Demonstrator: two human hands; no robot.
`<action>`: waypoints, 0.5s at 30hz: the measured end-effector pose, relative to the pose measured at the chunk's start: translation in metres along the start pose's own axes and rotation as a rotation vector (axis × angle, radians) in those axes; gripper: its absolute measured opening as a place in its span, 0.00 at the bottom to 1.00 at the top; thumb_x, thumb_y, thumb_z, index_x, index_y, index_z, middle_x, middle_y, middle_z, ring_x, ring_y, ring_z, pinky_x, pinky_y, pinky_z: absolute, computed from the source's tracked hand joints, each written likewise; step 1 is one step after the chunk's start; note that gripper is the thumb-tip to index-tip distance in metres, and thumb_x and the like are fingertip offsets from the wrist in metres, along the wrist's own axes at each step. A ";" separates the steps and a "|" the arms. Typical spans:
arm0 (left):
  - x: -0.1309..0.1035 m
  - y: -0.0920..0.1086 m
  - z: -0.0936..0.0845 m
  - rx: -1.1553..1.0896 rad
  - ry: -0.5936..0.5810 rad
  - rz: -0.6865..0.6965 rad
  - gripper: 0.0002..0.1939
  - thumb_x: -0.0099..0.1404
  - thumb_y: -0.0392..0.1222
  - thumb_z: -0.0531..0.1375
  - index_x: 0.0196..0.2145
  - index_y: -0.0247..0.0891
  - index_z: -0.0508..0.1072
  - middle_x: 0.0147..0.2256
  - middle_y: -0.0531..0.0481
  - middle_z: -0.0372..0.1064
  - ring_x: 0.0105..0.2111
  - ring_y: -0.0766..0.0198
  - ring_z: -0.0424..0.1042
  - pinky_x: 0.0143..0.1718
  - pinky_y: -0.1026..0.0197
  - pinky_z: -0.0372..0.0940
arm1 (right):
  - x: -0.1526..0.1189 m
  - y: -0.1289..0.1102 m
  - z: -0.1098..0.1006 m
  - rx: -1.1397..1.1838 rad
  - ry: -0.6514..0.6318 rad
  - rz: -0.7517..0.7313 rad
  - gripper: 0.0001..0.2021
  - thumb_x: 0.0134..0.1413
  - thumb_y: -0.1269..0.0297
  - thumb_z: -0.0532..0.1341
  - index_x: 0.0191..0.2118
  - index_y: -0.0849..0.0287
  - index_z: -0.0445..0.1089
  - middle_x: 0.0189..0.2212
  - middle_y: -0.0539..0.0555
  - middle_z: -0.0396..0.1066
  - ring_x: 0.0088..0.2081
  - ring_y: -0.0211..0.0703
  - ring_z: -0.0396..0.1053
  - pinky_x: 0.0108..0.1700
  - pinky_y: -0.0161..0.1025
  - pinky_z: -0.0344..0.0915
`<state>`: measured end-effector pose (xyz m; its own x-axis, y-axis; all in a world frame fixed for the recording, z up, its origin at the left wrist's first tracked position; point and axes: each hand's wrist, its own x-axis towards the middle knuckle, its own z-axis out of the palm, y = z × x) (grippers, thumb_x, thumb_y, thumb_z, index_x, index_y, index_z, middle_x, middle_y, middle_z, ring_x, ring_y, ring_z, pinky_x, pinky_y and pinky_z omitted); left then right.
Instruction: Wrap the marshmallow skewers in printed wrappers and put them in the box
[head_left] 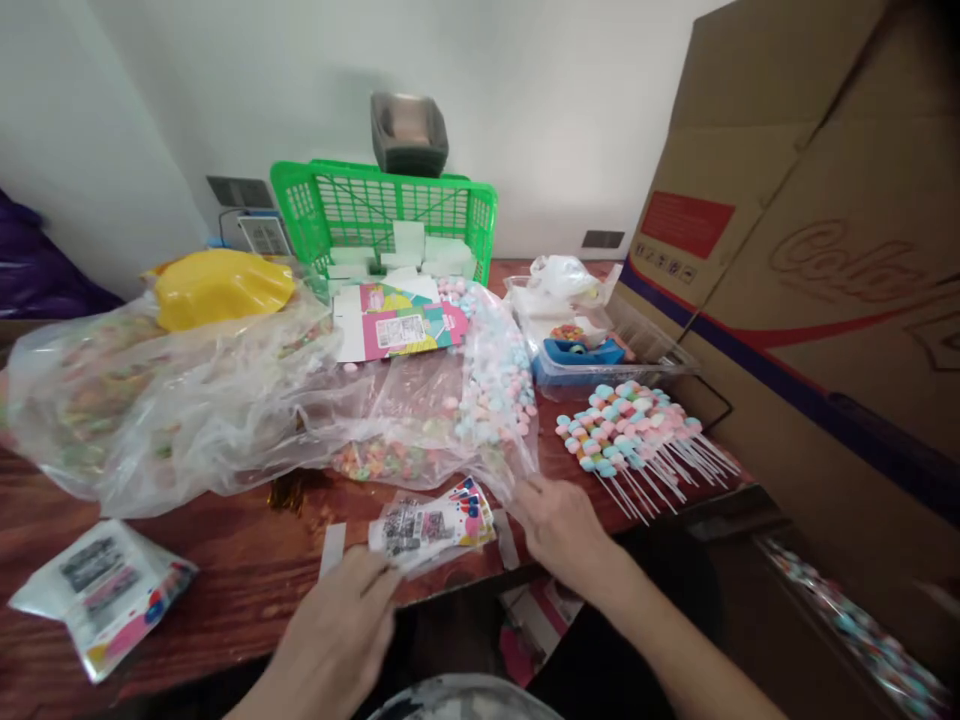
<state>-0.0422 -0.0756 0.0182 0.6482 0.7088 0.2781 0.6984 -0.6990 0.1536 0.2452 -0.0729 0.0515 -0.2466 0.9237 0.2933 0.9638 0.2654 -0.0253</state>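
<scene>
The flat white plastic packets point(431, 528), printed with dark blurred label text, a pink block and red, blue and yellow shapes toward one end, lie near the front edge of the reddish-brown wood-grain desk point(225, 560), between the two hands. They overlap, so their number cannot be told. Just behind them spreads one large clear plastic bag of pink and pale-blue round candies point(495, 375).

Two narrow pale strips point(332, 550) lie on the desk, one on each side of the packets. One folded white pouch with colourful print point(105, 590) sits apart at the left. Farther back are one yellow plastic bowl point(225, 288), one bright-green lattice basket point(405, 190), and one clear plastic tray point(615, 372) with one blue tape dispenser point(583, 352) in it. In front of the tray lies a heap of candy skewers on white sticks point(637, 430), too crowded to count.

The left hand point(341, 625) comes in from the lower left, back upward, its fingers curled at the packets' near left end; whether they grasp is blurred and cannot be told. The right hand point(562, 530) reaches in from the lower right, forearm slanting, fingers bent together at the bag's near edge; whether they pinch it cannot be told.
</scene>
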 end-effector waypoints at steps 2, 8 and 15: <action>0.045 0.022 0.006 0.035 -0.161 0.011 0.16 0.59 0.28 0.53 0.43 0.37 0.74 0.45 0.43 0.70 0.46 0.54 0.69 0.49 0.52 0.66 | 0.000 0.027 -0.009 -0.087 -0.046 0.141 0.08 0.57 0.72 0.54 0.31 0.59 0.70 0.30 0.54 0.71 0.27 0.39 0.67 0.29 0.37 0.52; 0.085 0.041 0.027 0.111 -0.394 -0.003 0.17 0.58 0.26 0.52 0.43 0.31 0.73 0.44 0.38 0.70 0.46 0.48 0.68 0.46 0.47 0.67 | -0.032 0.096 -0.007 -0.246 -0.174 0.468 0.09 0.60 0.67 0.53 0.34 0.60 0.70 0.34 0.56 0.72 0.35 0.42 0.70 0.32 0.36 0.54; 0.073 0.026 0.042 0.111 -0.258 -0.008 0.15 0.61 0.25 0.51 0.40 0.34 0.74 0.39 0.43 0.71 0.41 0.53 0.69 0.41 0.51 0.68 | -0.034 0.118 0.011 -0.266 -0.350 0.571 0.11 0.60 0.65 0.53 0.37 0.61 0.72 0.38 0.59 0.73 0.38 0.46 0.71 0.35 0.38 0.58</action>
<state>0.0361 -0.0384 0.0026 0.6884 0.7249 0.0248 0.7236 -0.6887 0.0456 0.3660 -0.0697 0.0280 0.3276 0.9446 -0.0206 0.9333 -0.3202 0.1629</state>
